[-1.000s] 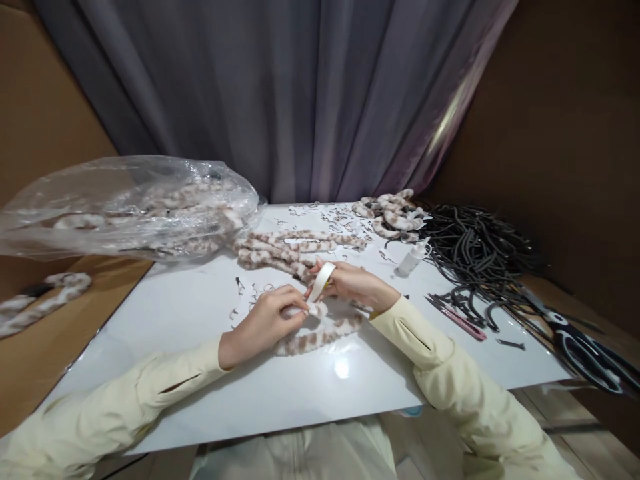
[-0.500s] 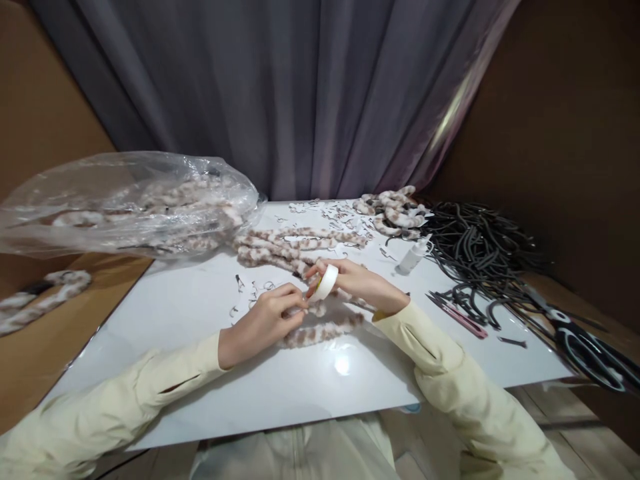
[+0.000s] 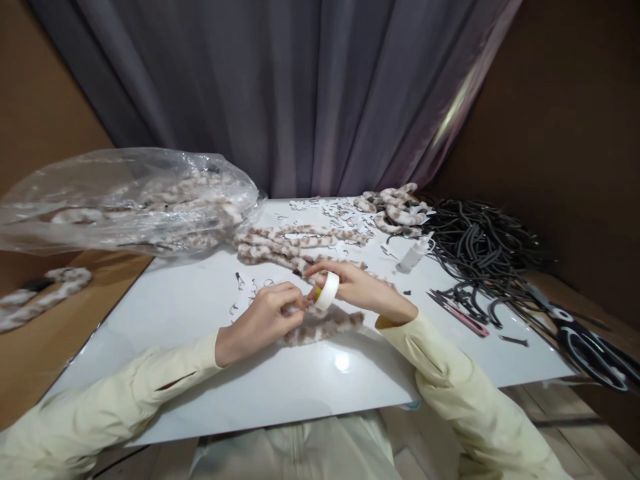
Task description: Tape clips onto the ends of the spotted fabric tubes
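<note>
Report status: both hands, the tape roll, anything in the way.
Right hand holding white tape roll. Left hand pinched close beside it, grip hidden. Furry spotted strip close by on table.

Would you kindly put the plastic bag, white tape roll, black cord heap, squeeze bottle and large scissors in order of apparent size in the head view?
1. Plastic bag
2. Black cord heap
3. Large scissors
4. Squeeze bottle and white tape roll: too alike to rank.

White table [image 3: 165, 300] bears furry strips [image 3: 270, 251]; black cords [image 3: 480, 240]; bottle [image 3: 413, 258]; apparently metal hooks [image 3: 340, 215].
</note>
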Available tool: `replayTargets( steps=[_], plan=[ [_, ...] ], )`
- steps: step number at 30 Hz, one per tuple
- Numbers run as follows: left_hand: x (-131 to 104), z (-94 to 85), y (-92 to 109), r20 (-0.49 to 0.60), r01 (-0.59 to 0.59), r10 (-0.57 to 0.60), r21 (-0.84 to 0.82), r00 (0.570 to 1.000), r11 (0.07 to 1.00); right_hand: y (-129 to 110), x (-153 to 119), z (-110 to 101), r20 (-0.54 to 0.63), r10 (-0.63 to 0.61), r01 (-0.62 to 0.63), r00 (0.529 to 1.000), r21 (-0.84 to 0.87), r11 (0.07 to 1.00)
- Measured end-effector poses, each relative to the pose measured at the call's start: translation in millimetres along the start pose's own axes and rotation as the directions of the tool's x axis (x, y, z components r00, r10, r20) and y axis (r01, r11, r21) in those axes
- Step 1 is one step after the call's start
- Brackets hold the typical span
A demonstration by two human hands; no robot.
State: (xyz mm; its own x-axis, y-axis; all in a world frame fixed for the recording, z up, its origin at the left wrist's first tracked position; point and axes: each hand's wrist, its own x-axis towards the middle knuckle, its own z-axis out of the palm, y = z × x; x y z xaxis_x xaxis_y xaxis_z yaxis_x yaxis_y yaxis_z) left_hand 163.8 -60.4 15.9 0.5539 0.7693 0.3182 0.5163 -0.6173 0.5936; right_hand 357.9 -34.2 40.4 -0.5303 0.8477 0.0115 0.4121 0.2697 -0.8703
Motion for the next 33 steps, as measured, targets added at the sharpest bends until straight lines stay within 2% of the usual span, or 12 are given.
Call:
replayTargets(
  steps=[3, 6, 12, 16, 19, 24, 33],
  plan=[
    [-2, 0.3, 0, -0.003, 0.0, 0.0, 0.009, 1.0, 1.0, -3, -2, 2, 0.0, 0.008, -0.008, 1.0, -0.004, 1.0],
    [-3, 0.0, 1, 0.008, -0.014, 0.014, 0.005, 1.0, 1.0, -5, -2, 4, 0.0, 0.041, -0.041, 0.999, 0.067, 0.997],
    [-5, 0.9, 1, 0.048, -0.018, 0.019, -0.013, 0.999, 1.0, -5, 1, 7, -0.001, 0.23, -0.22, 0.973, 0.294, 0.93],
    [-6, 1.5, 0, 0.08, -0.026, 0.029, -0.028, 0.996, 0.999, -1, 1, 6, 0.008, 0.17, -0.164, 0.985, 0.307, 0.937],
    [-6, 1.2, 1, 0.095, -0.04, 0.043, -0.025, 0.995, 0.999, 0, 1, 3, 0.016, 0.202, -0.197, 0.979, 0.308, 0.931],
    [-7, 1.4, 3, 0.111, -0.08, 0.078, 0.009, 0.991, 0.997, 4, 1, -2, 0.07, 0.237, -0.245, 0.969, 0.42, 0.874],
    [-7, 0.6, 4, 0.108, -0.08, 0.08, -0.005, 0.991, 0.997, 5, -4, -5, 0.067, 0.142, -0.157, 0.988, 0.39, 0.907]
  ],
)
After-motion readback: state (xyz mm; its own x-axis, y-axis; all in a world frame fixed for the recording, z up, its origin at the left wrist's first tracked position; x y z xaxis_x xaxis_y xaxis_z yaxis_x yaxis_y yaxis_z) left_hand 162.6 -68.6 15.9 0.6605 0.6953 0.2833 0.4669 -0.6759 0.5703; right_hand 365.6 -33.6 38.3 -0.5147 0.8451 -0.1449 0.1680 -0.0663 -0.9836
